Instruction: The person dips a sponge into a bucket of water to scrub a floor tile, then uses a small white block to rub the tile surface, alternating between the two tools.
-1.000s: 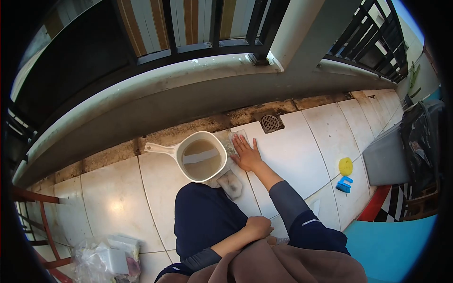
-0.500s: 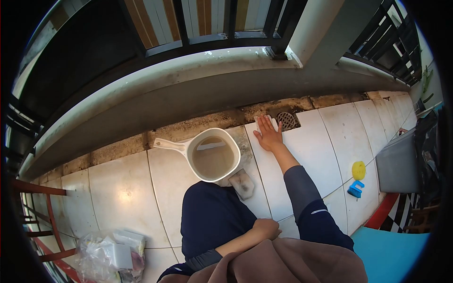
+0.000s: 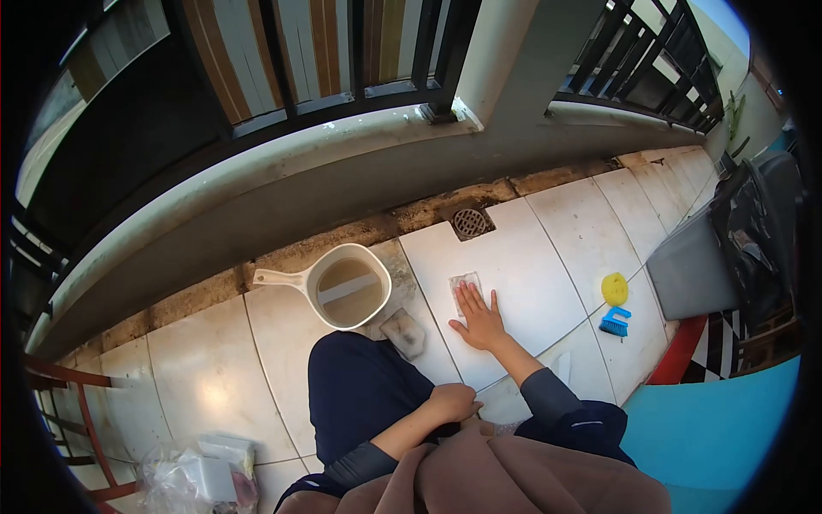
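My right hand (image 3: 478, 321) lies flat with fingers spread on a small whitish, grey-stained pad (image 3: 467, 277), pressing it against a white floor tile. My left hand (image 3: 454, 403) rests by my bent knee, fingers curled in, with nothing visible in it. In front of the knee stands a white dipper (image 3: 318, 278) of cloudy water, its handle pointing left. Beside the dipper lies a grey-stained block-like pad (image 3: 403, 333). Beyond my right hand, a round drain grate (image 3: 471, 224) sits in a tile cutout.
A yellow scrubber (image 3: 614, 289) and a blue brush (image 3: 615, 323) lie to the right, near a grey bin (image 3: 693, 274). A low wall (image 3: 342, 193) with black railings runs along the far side. At lower left are a plastic bag (image 3: 184, 475) and a reddish metal frame (image 3: 90, 420).
My right hand has slid the pad back from beside the drain towards me, onto the middle of the tile. The view has turned to the right. My left hand stays by the knee.
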### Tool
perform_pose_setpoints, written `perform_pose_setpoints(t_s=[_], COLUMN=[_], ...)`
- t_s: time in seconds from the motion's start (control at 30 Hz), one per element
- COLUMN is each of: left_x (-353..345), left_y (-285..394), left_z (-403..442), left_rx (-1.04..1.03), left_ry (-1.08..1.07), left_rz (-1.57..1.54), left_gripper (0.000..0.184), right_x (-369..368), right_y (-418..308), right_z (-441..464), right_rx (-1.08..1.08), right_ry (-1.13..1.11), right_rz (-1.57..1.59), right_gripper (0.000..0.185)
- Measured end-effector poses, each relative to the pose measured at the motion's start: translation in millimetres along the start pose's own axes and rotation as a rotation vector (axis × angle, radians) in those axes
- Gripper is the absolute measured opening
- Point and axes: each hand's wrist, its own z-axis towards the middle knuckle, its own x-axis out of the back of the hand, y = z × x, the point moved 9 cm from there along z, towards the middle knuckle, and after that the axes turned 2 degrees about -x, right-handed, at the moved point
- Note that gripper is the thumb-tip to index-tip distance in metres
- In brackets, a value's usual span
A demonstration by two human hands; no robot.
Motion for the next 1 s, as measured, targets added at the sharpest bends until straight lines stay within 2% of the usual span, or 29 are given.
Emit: perform_pose_setpoints(t_s=[0.17,0.3,0.47,0.77,0.93,0.97,1.0], left_x=[6,3,1,-2,1,1,0], left_y=[5,7,7,5,4,4,5], left_z=[-9,-6,-2,-1,0,1,2], left_rx=[-0.026,-0.041,-0.039,-0.040,-0.004,0.001,0.005], left_ry=[0.063,0.065,0.034,-0.004,-0.040,-0.053,-0.066], left_rz=[-0.023,-0.002,0.006,-0.014,-0.042,-0.042,-0.041], left_gripper=[0.040,0.039,0.040,0.043,0.043,0.043,0.043], right_x=[-16,-15,-11,16,25,44,48], right_y=[-23,-27,-30,-46,-45,-43,-35], right_z=[-105,-111,-58,109,140,134,133], right_rx=[0.073,0.088,0.111,0.018,0.069,0.113,0.115], right_ry=[-0.003,0.006,0.031,-0.030,-0.057,0.197,0.262], right_rz=[0.023,0.022,-0.001,0.031,0.101,0.142,0.216], right_gripper=[0.075,0.074,0.071,0.070,0.069,0.055,0.048])
